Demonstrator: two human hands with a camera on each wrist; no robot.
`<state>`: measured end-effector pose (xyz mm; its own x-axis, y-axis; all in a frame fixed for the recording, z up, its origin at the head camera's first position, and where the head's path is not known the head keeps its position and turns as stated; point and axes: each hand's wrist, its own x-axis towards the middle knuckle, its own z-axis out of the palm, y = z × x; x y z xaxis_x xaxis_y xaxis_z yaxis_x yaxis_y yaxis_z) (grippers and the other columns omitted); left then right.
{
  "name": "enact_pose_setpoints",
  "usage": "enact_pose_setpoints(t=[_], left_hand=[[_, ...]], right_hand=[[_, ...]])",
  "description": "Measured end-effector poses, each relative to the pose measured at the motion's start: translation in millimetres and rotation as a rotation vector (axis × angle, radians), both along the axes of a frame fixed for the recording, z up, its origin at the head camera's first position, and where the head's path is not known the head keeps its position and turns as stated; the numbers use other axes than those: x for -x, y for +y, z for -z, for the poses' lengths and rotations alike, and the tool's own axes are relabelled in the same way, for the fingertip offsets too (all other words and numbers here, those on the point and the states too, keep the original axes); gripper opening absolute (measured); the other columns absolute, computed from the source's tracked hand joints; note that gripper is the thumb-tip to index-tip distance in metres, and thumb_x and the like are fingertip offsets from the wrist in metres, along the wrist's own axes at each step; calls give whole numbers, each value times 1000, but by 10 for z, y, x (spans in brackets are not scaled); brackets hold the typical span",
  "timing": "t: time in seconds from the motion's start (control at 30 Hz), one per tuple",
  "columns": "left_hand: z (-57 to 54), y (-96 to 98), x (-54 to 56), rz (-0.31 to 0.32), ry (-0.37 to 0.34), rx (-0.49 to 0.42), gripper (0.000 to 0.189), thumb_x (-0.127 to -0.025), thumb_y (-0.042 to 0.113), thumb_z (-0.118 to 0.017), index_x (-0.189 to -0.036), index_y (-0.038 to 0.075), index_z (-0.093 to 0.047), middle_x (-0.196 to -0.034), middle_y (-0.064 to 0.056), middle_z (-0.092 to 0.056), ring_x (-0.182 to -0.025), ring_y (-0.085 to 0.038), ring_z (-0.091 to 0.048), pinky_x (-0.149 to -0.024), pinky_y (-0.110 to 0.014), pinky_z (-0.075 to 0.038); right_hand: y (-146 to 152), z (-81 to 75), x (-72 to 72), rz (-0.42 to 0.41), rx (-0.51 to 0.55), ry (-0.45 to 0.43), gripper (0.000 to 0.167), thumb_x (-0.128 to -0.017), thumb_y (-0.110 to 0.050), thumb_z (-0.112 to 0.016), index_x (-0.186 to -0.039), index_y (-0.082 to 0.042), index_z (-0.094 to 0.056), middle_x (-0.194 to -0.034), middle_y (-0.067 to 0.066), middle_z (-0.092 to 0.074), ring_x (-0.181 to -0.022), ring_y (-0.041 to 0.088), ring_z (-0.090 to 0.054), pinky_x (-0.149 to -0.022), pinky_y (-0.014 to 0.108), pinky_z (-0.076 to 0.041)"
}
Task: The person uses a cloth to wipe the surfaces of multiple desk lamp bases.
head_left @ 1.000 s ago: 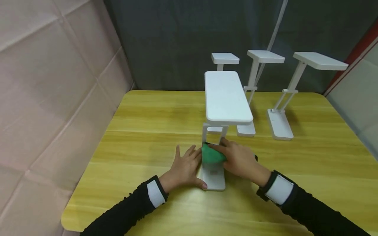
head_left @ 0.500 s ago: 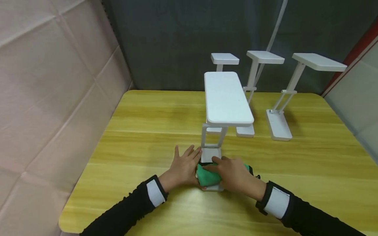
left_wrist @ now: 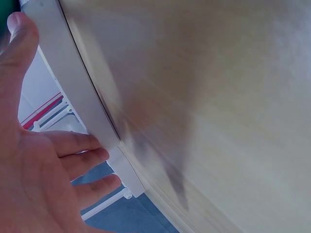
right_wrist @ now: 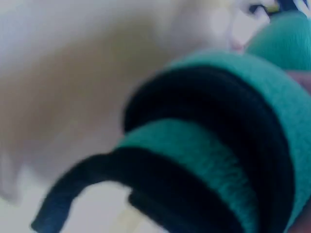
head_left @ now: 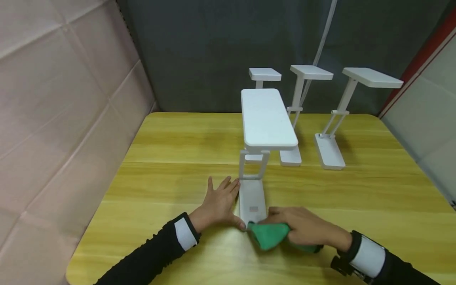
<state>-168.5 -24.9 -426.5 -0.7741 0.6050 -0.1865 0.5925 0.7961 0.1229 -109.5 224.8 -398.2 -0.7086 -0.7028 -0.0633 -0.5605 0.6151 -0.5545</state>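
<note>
A white folding desk lamp [head_left: 268, 118] stands in the middle of the head view, its flat base [head_left: 251, 198] towards me. My left hand [head_left: 219, 204] has its fingers spread along the left side of that base, thumb at the near corner. In the left wrist view the fingertips of the left hand [left_wrist: 43, 179] touch the base's edge [left_wrist: 80, 73]. My right hand [head_left: 310, 225] grips a green cloth [head_left: 268, 235] with black trim, just off the base's near right corner. Close up in the right wrist view, the bunched cloth [right_wrist: 184, 136] looks blurred.
Behind the near lamp stand three more white lamps: a left one [head_left: 265, 74] partly hidden, a middle one [head_left: 310, 72] and a right one [head_left: 372, 77]. The wooden table [head_left: 171, 158] meets a dark curtain [head_left: 192, 59] at the back and a pale covering [head_left: 64, 118] at left.
My right hand has drawn the green cloth from the base's hinge end towards me and off its near edge, to the right. The left hand stays beside the base.
</note>
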Motion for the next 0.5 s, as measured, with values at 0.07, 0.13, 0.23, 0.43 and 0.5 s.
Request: enact_pose_setpoints(t=[0.07, 0.13, 0.23, 0.43, 0.5], left_hand=[[0, -12, 19, -1, -9, -5, 127, -56, 80, -67, -149, 3, -29, -155, -7, -25, -143, -30, -17, -101, -73, -6], [-2, -20, 36, -3, -10, -6, 127, -56, 80, -68, -149, 3, -28, -155, -8, -25, -143, -31, -17, -101, -73, -5], [5, -34, 48, -10, -23, -21, 127, -56, 78, -69, -150, 5, -27, -155, -9, -25, -142, -33, -19, -101, -73, -6], [41, -26, 28, 10, -35, -29, 123, -58, 78, -69, -150, 8, -29, -155, -7, -25, -140, -30, -25, -101, -73, -8], [40, -14, 25, 15, -28, -37, 123, -57, 78, -69, -150, 7, -30, -154, -7, -26, -141, -29, -25, -101, -73, -9]], right_hand=[[103, -9, 127, 137, 0, 98, 72, -63, 10, -54, -127, -22, -64, -101, -3, -58, -69, 9, -48, -52, 23, -38], [174, 10, 290, 289, -85, 238, 69, -66, 8, -57, -130, -17, -62, -101, 4, -58, -67, 15, -50, -45, 24, -35], [199, 144, 518, 437, -271, 395, 66, -71, 2, -62, -135, -15, -57, -113, 20, -58, -66, 23, -55, -37, 25, -31], [53, 457, 675, 439, -399, 510, 64, -74, -10, -70, -136, -9, -54, -114, 26, -56, -59, 29, -51, -32, 32, -32], [8, 489, 655, 389, -408, 583, 62, -73, -14, -73, -132, -7, -57, -106, 24, -57, -59, 30, -51, -33, 35, -35]])
